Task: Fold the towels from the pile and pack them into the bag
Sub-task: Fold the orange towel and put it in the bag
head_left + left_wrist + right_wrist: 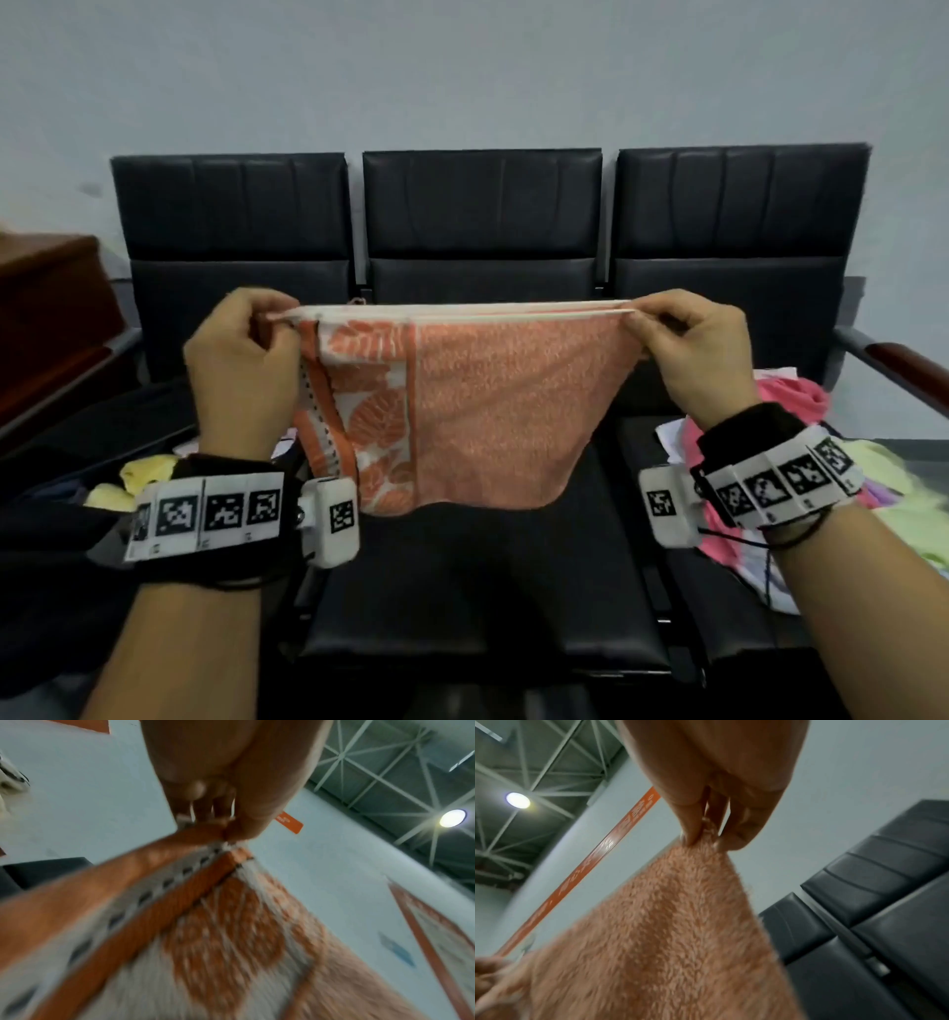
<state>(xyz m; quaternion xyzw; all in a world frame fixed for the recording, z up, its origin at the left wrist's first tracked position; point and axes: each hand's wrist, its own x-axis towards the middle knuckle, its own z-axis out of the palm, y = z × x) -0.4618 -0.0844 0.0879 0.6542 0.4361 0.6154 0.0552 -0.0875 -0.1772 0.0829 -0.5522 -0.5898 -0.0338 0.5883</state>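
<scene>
Head view: the left hand [241, 354] and right hand [690, 349] each pinch a top corner of the orange towel [477, 406], thumb against curled fingers, holding it doubled and taut in the air above the middle seat [477, 580] of a black bench. Its lower edge sags toward the cushion. A pile of coloured towels [904, 493] lies on the right seat; yellow cloth [138, 478] shows at the left.

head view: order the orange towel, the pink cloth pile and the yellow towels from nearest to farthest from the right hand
1. Orange towel: its top corner is pinched in the right hand.
2. Pink cloth pile: on the right seat, just below that hand.
3. Yellow towels: far left, beyond the left hand.
</scene>
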